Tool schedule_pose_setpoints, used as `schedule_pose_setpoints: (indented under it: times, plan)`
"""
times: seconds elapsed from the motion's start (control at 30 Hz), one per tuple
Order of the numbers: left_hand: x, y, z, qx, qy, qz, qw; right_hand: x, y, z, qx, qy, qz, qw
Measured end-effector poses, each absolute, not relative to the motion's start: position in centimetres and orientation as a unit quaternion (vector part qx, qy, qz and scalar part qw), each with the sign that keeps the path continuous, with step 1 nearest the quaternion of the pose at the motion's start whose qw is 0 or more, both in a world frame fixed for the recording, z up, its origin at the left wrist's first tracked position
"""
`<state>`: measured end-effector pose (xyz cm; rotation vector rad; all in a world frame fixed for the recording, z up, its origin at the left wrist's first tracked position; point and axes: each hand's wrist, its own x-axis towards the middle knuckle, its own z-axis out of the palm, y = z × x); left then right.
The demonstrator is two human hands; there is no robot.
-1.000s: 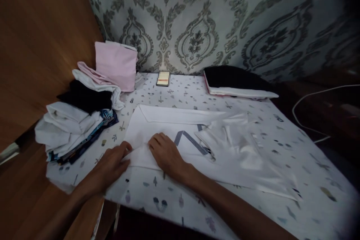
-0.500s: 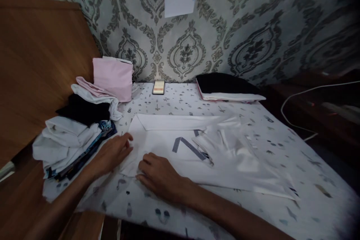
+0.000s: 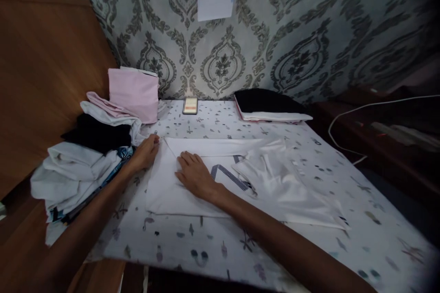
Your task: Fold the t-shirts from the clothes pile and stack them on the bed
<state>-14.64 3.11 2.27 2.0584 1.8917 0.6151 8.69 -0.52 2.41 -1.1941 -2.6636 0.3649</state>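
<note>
A white garment (image 3: 192,197) with navy striped trim lies spread on the patterned white cloth (image 3: 192,252), its upper edge folded over in a band. My right hand (image 3: 195,174) rests palm down on the garment near that folded edge, fingers spread and holding nothing. At the garment's upper left corner is my left hand (image 3: 147,151), its fingers bent together beside the edge; whatever lies between the fingertips is too small to make out. The garment's right part is bunched and wrinkled.
Piled clothes (image 3: 79,169), with a pink folded piece (image 3: 134,94), line the left side by a wooden panel (image 3: 51,64). Farther back are a small lit device (image 3: 190,105) and a folded black and white stack (image 3: 271,103). A white cable (image 3: 343,121) hangs at right.
Both hands have moved away from me, toward the garment's upper left edge. My right hand has flattened on the fabric. The garment's lower left corner lies flatter, and the view has shifted slightly.
</note>
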Motion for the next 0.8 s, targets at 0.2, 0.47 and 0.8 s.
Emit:
schedule_pose_setpoints:
  times: [0.2,0.47,0.8]
  plan:
    - [-14.4,8.0,2.7,0.697,0.674,0.193,0.150,7.5,-4.9,3.1,-0.353,-0.917,0.095,0.162]
    - [-13.9,11.0,3.1,0.694,0.673,0.148,0.207,6.2,-10.1,2.6,-0.295,-0.944,0.080,0.126]
    - [-13.6,10.7,5.3,0.690,0.654,0.162,0.264,5.5,-9.6,4.7,-0.308,-0.943,0.098,0.084]
